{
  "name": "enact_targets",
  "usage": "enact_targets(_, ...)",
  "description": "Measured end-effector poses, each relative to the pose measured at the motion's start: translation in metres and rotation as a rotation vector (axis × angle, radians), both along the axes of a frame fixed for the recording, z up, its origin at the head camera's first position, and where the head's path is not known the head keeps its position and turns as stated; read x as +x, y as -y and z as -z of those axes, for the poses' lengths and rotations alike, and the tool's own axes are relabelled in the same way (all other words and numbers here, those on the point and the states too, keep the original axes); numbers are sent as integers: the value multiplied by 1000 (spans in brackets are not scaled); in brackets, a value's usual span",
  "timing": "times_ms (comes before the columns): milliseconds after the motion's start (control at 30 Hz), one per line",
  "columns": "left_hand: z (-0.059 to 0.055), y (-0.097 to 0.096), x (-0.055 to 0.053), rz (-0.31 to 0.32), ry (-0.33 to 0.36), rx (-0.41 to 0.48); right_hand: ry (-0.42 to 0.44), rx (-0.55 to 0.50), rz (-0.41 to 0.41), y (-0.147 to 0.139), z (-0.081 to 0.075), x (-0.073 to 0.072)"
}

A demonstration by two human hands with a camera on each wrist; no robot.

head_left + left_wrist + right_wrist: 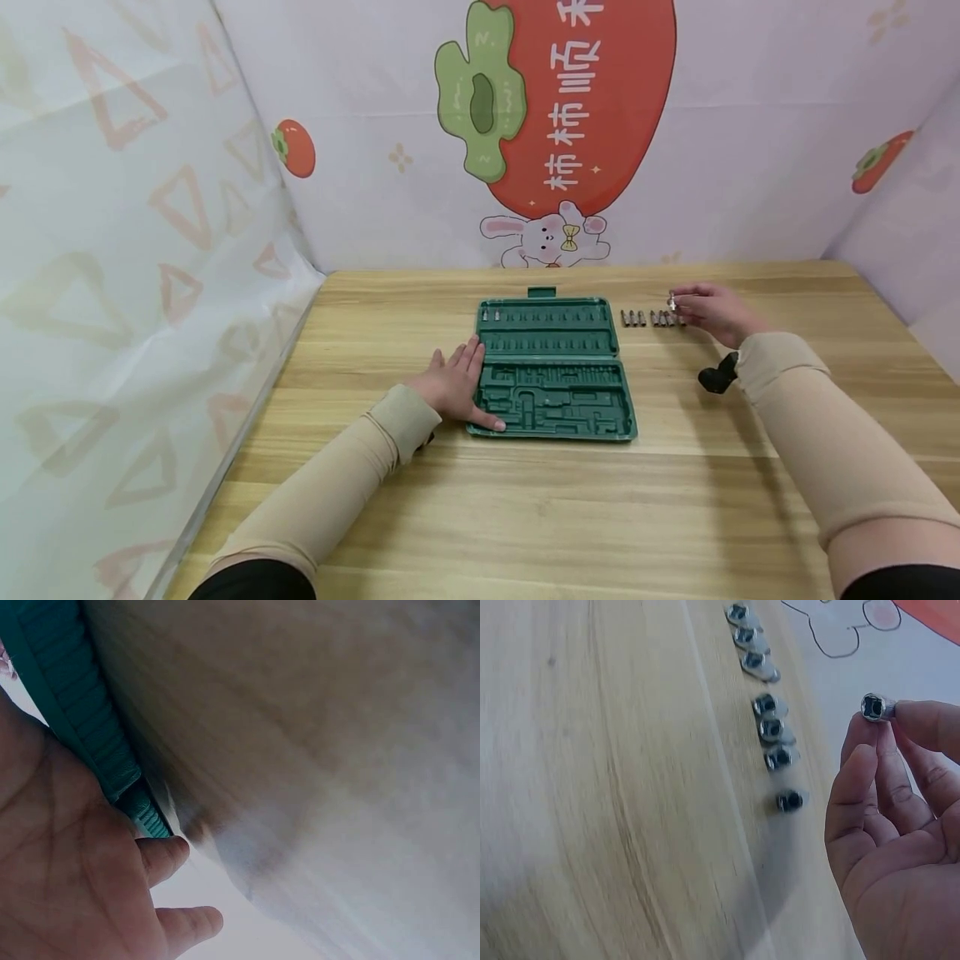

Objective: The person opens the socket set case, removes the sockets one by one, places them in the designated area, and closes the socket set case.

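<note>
A green plastic tool case (552, 358) lies unfolded on the table, with moulded slots in both halves. My left hand (448, 388) rests along its left edge, fingers spread and straight, thumb on the near corner. Between thumb and fingertips, my right hand (716, 313) pinches a small silver socket (876, 707), held above the table with its square hole facing the wrist camera. Several more sockets (771, 730) lie in a row on the wood beside that hand. Two small sockets (491, 316) sit in the upper left slots of the case.
The wooden table (525, 517) meets a printed cloth backdrop (375, 208) behind and at the sides. A latch tab (542, 292) sticks out from the far edge of the case. A black object (718, 374) is at the right wrist.
</note>
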State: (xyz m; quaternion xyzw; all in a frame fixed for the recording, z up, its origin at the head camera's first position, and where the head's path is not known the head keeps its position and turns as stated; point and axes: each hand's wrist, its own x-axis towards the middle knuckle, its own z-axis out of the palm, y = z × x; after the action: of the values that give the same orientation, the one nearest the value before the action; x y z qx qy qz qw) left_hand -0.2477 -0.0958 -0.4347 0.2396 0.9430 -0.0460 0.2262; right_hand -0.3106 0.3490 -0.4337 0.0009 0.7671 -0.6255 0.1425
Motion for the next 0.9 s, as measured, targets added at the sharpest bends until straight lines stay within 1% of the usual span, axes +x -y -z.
enact_targets(233, 0, 2, 1, -3, 2, 3, 57, -155, 36, -16, 0, 8)
enact_targets(367, 1, 2, 1, -2, 6, -1, 77, -181, 48, -25, 4, 11)
enact_targets(500, 4, 2, 0, -2, 5, -2, 66, -97, 52, -31, 11, 11)
enact_targets(667, 4, 2, 0, -2, 1, 2, 54, -19, 103, -33, 14, 11)
enact_targets(733, 4, 2, 0, -1, -1, 1, 44, 34, 113, -32, 14, 11)
enact_targets(833, 3, 2, -1, -1, -1, 2, 27, 127, 106, -32, 14, 9)
enact_targets(900, 3, 2, -1, -3, 0, 2, 16, 227, 83, -30, 13, 8)
